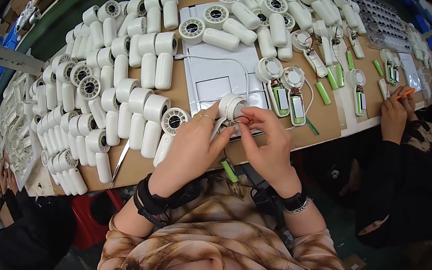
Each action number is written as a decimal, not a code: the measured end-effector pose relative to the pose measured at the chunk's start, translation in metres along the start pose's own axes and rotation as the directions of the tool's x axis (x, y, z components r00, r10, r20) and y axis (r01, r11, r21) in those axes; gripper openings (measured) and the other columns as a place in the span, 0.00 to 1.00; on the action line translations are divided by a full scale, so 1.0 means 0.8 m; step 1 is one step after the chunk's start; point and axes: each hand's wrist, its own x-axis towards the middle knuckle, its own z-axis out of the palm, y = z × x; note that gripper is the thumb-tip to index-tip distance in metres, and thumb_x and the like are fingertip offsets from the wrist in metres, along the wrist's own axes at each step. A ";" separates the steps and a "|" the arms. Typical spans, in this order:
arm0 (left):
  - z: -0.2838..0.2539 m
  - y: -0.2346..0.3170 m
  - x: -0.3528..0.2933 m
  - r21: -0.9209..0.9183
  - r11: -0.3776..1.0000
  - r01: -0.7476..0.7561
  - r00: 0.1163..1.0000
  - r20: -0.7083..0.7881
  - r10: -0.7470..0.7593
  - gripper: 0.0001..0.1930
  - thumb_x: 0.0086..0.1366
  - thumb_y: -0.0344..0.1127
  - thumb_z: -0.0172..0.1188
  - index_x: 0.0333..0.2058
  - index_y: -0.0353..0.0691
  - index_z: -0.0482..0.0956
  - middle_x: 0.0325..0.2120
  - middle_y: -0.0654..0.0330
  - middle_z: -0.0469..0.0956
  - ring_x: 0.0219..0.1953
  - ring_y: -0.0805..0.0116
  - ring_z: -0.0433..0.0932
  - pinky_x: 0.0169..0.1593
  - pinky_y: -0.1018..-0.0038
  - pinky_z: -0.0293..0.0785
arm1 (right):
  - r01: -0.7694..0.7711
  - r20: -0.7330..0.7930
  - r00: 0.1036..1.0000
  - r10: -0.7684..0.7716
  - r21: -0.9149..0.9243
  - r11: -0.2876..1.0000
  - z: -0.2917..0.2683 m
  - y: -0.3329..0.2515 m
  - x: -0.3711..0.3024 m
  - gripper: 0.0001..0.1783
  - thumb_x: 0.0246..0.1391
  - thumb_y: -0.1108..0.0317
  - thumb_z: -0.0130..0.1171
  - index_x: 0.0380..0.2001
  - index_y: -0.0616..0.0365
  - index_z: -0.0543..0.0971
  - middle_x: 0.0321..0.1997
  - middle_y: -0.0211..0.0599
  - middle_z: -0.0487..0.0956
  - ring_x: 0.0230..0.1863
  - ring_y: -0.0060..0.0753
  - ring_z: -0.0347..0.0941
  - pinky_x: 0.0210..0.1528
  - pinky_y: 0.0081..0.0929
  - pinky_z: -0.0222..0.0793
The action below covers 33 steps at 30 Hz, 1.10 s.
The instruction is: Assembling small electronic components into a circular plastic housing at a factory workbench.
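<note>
Between my hands, above the front edge of the table, is a partly assembled white handheld fan (pixel 230 105) with a round head. My left hand (pixel 196 139) is closed round its lower side. The fingertips of my right hand (pixel 267 142) pinch thin dark red wires (pixel 242 119) beside the fan head. Below my hands hangs a green battery cell (pixel 229 170), past the table edge. Just beyond lie two open fans, each with a circuit board and a green cell, one of them here (pixel 297 109). My fingers partly hide the fan's handle.
Rows of finished white fans (pixel 142 103) fill the left of the table, with more at the back. Tweezers (pixel 121 160) lie near the front edge. A white cable (pixel 228 60) crosses white sheets. Loose green cells (pixel 323 93) lie to the right, where a co-worker's hands (pixel 395 115) hold something orange.
</note>
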 end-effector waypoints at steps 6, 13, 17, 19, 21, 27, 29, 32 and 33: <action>0.009 0.012 -0.004 0.278 0.961 0.011 0.999 -0.053 0.004 0.23 0.63 0.38 0.57 0.50 0.24 0.71 0.33 0.44 0.74 0.36 0.47 0.76 0.38 0.59 0.74 | -0.029 -0.078 0.996 0.040 0.139 0.990 0.013 0.003 -0.002 0.14 0.50 0.84 0.59 0.42 0.67 0.75 0.38 0.38 0.79 0.38 0.23 0.78 0.42 0.20 0.76; 0.023 -0.001 -0.007 0.247 0.968 -0.039 0.982 -0.171 0.083 0.19 0.61 0.32 0.58 0.48 0.26 0.73 0.35 0.46 0.71 0.41 0.49 0.73 0.39 0.62 0.74 | -0.034 -0.045 0.998 0.040 0.118 0.992 0.023 0.006 -0.002 0.13 0.50 0.84 0.60 0.40 0.67 0.74 0.37 0.38 0.79 0.38 0.24 0.78 0.42 0.20 0.76; 0.034 -0.010 -0.006 0.127 0.988 -0.093 0.948 -0.291 0.126 0.19 0.59 0.28 0.59 0.49 0.29 0.74 0.37 0.47 0.72 0.40 0.50 0.73 0.39 0.63 0.74 | -0.072 -0.044 0.996 0.080 0.159 0.985 0.025 0.005 -0.003 0.11 0.50 0.83 0.61 0.37 0.67 0.74 0.36 0.37 0.79 0.37 0.23 0.78 0.41 0.20 0.76; 0.040 -0.014 -0.004 0.117 0.970 -0.214 0.890 -0.386 0.243 0.20 0.57 0.26 0.59 0.50 0.33 0.74 0.38 0.48 0.73 0.40 0.51 0.73 0.40 0.63 0.73 | -0.085 -0.043 0.995 0.094 0.178 0.980 0.026 0.005 -0.004 0.10 0.50 0.83 0.61 0.36 0.66 0.74 0.36 0.37 0.79 0.37 0.23 0.78 0.41 0.19 0.76; 0.043 -0.018 -0.006 0.100 0.975 -0.199 0.898 -0.381 0.222 0.21 0.56 0.26 0.60 0.50 0.35 0.75 0.39 0.49 0.73 0.40 0.51 0.73 0.40 0.64 0.73 | -0.046 -0.035 0.998 0.049 0.090 0.995 0.025 0.004 -0.003 0.09 0.49 0.83 0.61 0.35 0.66 0.75 0.35 0.37 0.79 0.35 0.24 0.78 0.40 0.20 0.75; 0.043 -0.015 -0.010 0.122 0.983 -0.136 0.936 -0.309 0.168 0.24 0.51 0.25 0.61 0.50 0.39 0.76 0.39 0.53 0.74 0.40 0.55 0.75 0.41 0.67 0.74 | 0.058 -0.019 0.998 -0.058 -0.021 0.998 0.021 0.007 -0.006 0.09 0.46 0.83 0.62 0.30 0.64 0.74 0.33 0.37 0.79 0.34 0.29 0.78 0.39 0.24 0.74; 0.043 -0.017 -0.008 0.138 0.977 -0.165 0.924 -0.324 0.202 0.24 0.50 0.25 0.61 0.50 0.39 0.76 0.39 0.54 0.75 0.39 0.55 0.75 0.40 0.67 0.74 | 0.098 -0.012 0.995 -0.098 -0.005 0.995 0.019 0.011 -0.006 0.09 0.44 0.83 0.62 0.29 0.63 0.73 0.32 0.38 0.79 0.34 0.32 0.78 0.39 0.26 0.74; 0.044 -0.021 -0.006 0.174 0.959 -0.222 0.896 -0.352 0.271 0.24 0.49 0.24 0.62 0.48 0.38 0.76 0.38 0.54 0.75 0.39 0.56 0.76 0.39 0.68 0.75 | 0.106 -0.001 0.994 -0.106 0.005 0.994 0.017 0.012 -0.005 0.09 0.43 0.84 0.61 0.27 0.62 0.73 0.32 0.38 0.79 0.35 0.34 0.78 0.39 0.27 0.73; 0.045 -0.021 -0.005 0.152 0.959 -0.241 0.884 -0.373 0.281 0.23 0.48 0.23 0.61 0.47 0.38 0.76 0.37 0.54 0.75 0.39 0.56 0.76 0.39 0.67 0.75 | 0.099 0.008 0.995 -0.099 0.005 0.995 0.016 0.011 -0.004 0.10 0.43 0.84 0.61 0.27 0.61 0.72 0.31 0.38 0.79 0.36 0.35 0.78 0.39 0.27 0.74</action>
